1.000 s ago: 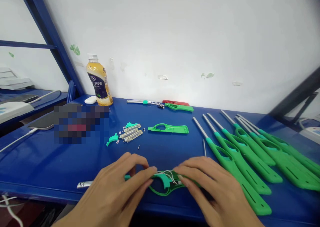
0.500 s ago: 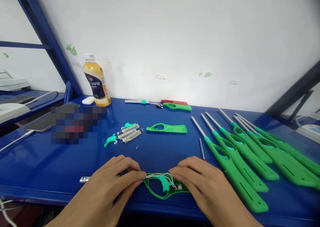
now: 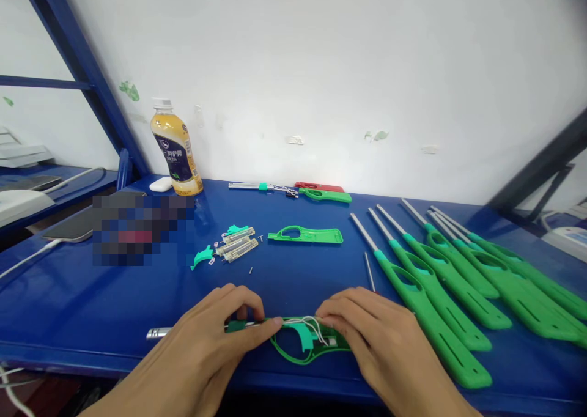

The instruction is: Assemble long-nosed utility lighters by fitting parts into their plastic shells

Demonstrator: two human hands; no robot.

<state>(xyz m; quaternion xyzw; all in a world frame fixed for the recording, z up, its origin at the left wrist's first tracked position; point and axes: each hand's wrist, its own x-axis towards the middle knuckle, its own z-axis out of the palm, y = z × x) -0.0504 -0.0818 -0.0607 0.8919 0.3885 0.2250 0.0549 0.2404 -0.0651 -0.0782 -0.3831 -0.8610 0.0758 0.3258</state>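
Note:
An opened green lighter shell (image 3: 298, 361) lies near the table's front edge, with a teal trigger (image 3: 305, 337) and white wires (image 3: 316, 329) inside. My left hand (image 3: 215, 331) is closed round the shell's neck end, its thumb pressing on the wires there. The silver tube (image 3: 158, 332) pokes out left of that hand. My right hand (image 3: 373, 328) grips the handle end, fingertips at the upper edge by the wires; part of the handle is hidden under it. Beyond the hands lies an empty green half shell (image 3: 316, 236).
Several finished green lighters (image 3: 440, 325) lie at right, beside a screwdriver (image 3: 369, 273). Silver igniter parts (image 3: 238, 246), teal triggers (image 3: 202, 255) and small screws (image 3: 251, 271) lie left of centre. A drink bottle (image 3: 177, 151) and a phone (image 3: 68, 226) stand further left.
My left thumb has slid right along the wires, and the fingers have opened a little from the neck. My right hand has shifted slightly right. The shell stays nearly in place.

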